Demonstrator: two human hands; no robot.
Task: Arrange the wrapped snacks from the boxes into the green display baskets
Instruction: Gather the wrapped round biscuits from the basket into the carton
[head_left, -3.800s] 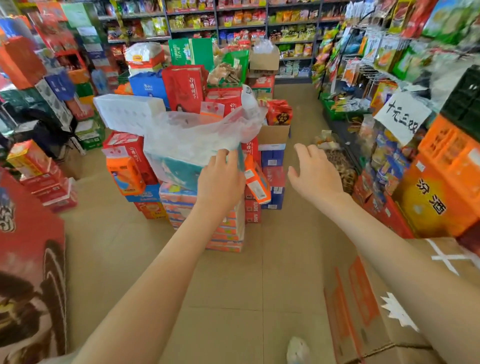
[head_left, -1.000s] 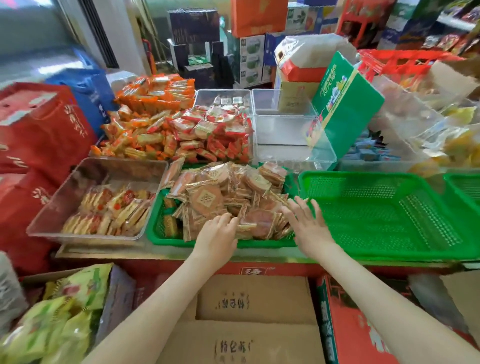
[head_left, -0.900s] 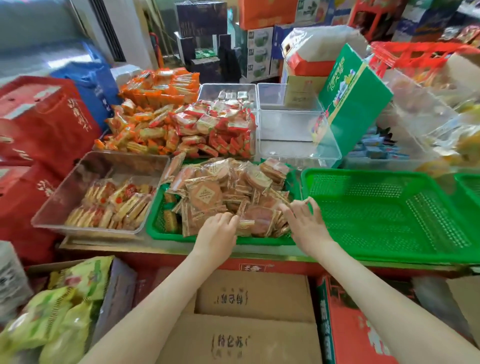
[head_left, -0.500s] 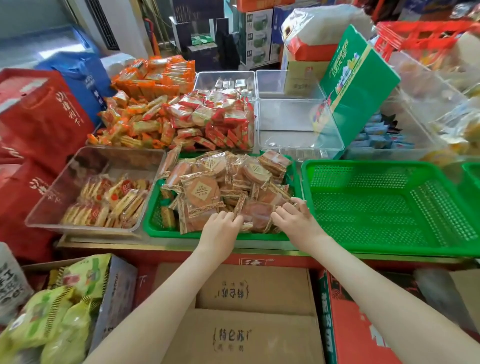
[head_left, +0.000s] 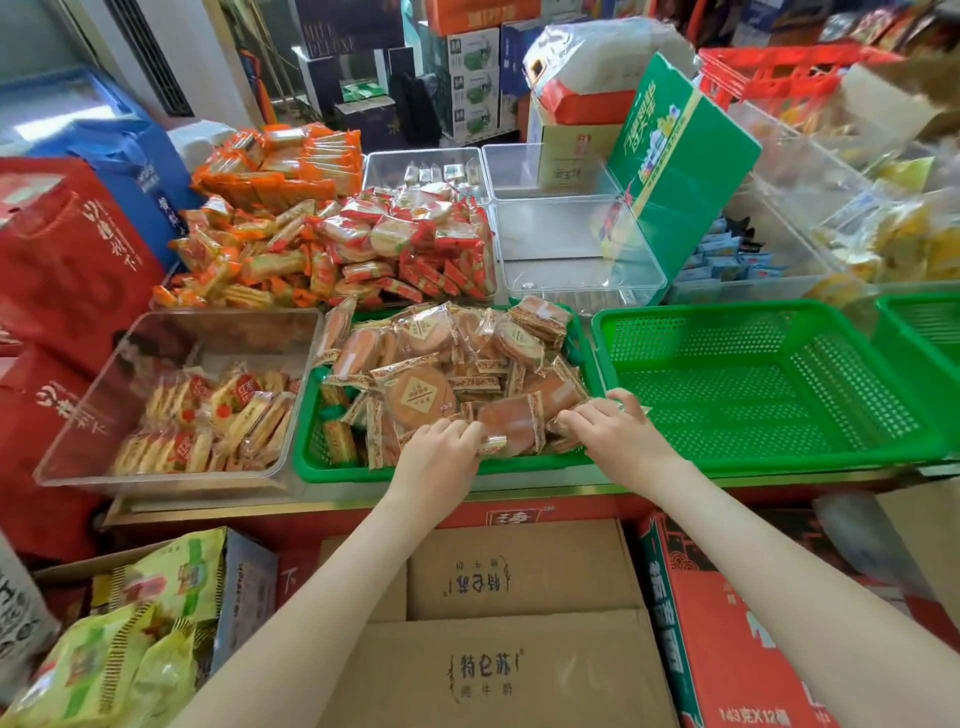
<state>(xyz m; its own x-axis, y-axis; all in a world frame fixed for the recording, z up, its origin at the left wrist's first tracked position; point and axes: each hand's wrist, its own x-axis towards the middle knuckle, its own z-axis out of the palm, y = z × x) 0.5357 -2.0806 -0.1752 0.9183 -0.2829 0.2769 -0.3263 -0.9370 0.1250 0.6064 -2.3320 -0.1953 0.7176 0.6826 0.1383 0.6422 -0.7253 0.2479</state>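
Tidying step, looks like: left hand and right hand curled, pinching wrapped cakes at near edge of full green basket. Empty green basket just right of it probably gets overflow next.

A green display basket of perforated plastic sits at the middle of the counter, heaped above its rim with wrapped snacks: round brown cakes in clear wrappers with patterned brown ends, lying tilted and overlapping in every direction. At its 3 o'clock, just beside it, a second green basket of the same make sits level with only its mesh floor showing, and a third green basket is cut off by the frame edge further toward 3 o'clock
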